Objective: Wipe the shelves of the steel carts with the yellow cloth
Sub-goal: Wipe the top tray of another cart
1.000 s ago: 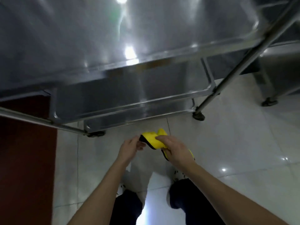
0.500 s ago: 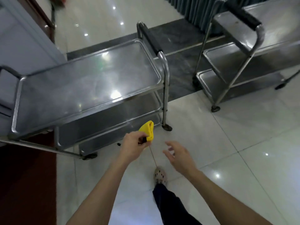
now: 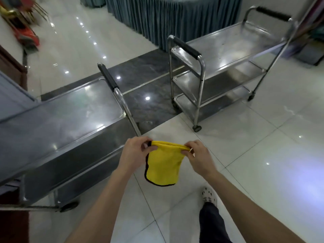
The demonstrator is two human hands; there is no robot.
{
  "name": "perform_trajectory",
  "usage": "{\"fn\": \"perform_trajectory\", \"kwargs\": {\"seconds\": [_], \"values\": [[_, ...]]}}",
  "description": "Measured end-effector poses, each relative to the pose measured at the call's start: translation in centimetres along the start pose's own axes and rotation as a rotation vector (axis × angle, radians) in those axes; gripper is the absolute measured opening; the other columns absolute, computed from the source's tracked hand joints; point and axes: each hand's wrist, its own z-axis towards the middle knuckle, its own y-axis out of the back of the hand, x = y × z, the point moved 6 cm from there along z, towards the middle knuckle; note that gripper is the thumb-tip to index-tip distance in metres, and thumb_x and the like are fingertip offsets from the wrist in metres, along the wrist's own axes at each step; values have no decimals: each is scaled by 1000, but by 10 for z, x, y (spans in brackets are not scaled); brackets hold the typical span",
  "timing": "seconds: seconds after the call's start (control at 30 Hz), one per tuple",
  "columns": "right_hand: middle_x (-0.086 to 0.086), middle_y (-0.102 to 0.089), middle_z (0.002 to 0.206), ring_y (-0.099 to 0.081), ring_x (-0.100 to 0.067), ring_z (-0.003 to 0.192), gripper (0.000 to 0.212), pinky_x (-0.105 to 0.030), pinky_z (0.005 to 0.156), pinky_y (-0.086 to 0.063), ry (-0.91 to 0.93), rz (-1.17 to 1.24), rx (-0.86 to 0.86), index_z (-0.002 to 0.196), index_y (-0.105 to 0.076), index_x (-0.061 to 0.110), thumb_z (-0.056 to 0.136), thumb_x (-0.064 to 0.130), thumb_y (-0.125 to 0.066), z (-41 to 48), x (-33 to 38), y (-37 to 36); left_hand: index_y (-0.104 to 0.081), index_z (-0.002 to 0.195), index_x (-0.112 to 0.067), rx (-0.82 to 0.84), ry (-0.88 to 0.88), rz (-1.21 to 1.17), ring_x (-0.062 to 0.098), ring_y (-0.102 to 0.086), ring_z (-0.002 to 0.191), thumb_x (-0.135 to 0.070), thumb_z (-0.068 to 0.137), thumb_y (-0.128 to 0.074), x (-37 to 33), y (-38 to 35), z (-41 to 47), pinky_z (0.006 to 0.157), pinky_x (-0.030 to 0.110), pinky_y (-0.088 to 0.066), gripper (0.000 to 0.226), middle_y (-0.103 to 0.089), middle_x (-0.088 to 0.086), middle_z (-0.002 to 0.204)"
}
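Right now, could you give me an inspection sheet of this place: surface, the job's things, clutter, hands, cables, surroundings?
Surface: glossy white tiled floor crossed by a dark stone strip.
Job's things: yellow cloth, black-edged, hanging between both hands; near steel cart at left; far steel cart, three shelves, at right.
Clutter: nothing seen.
Grippers: left hand and right hand each pinch a top corner of the cloth.
Cables: nothing seen.
Surroundings: blue pleated table skirt behind the carts; blurred red object upper left; the person's shoe on the floor.
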Motion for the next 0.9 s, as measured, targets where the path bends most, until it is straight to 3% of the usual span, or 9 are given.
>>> {"fn": "perform_trajectory", "kwargs": {"seconds": [0.17, 0.33, 0.47, 0.67, 0.8, 0.9], "values": [[6, -64, 104, -56, -11, 89, 16, -26, 81, -46, 38, -43, -102, 115, -70, 18, 101, 26, -71, 83, -48, 97, -69, 95, -35, -62, -62, 49, -2, -51, 72, -54, 94, -76, -62, -57, 101, 76, 35, -43, 20, -56, -26, 76], [8, -66, 100, -62, -16, 86, 25, -31, 77, -50, 14, -20, -150, 119, -61, 21, 98, 22, -74, 181, -103, 199, -75, 97, -26, -95, 0, 12, 21, -67, 86, -48, 95, -78, -126, -120, 221, 85, 46, -49, 23, -72, -9, 90], [11, -63, 104, -59, -10, 90, 32, -26, 79, -43, 32, 0, -185, 125, -57, 21, 98, 20, -74, 261, -135, 261, -79, 98, -27, -118, 54, -46, 25, -71, 81, -49, 95, -79, -167, -149, 308, 80, 46, -55, 22, -77, -4, 85], [7, -65, 115, -66, -18, 97, 35, -42, 86, -57, 43, 22, -199, 131, -52, 25, 100, 22, -70, 367, -167, 301, -79, 97, -29, -106, 101, -31, 19, -67, 73, -56, 95, -75, -190, -177, 410, 68, 38, -52, 28, -70, -8, 75], [13, -62, 107, -61, -9, 90, 32, -31, 80, -49, 39, 22, -199, 126, -49, 32, 101, 27, -69, 434, -191, 306, -78, 97, -29, -119, 99, 34, 22, -63, 73, -57, 96, -73, -183, -197, 479, 70, 35, -40, 28, -55, -13, 65], [8, -65, 112, -65, -16, 96, 29, -31, 79, -47, 20, 27, -177, 129, -49, 31, 104, 34, -64, 483, -209, 311, -77, 95, -29, -109, 41, 136, 24, -61, 80, -60, 98, -68, -182, -213, 531, 81, 37, -34, 33, -53, -14, 66]]}}
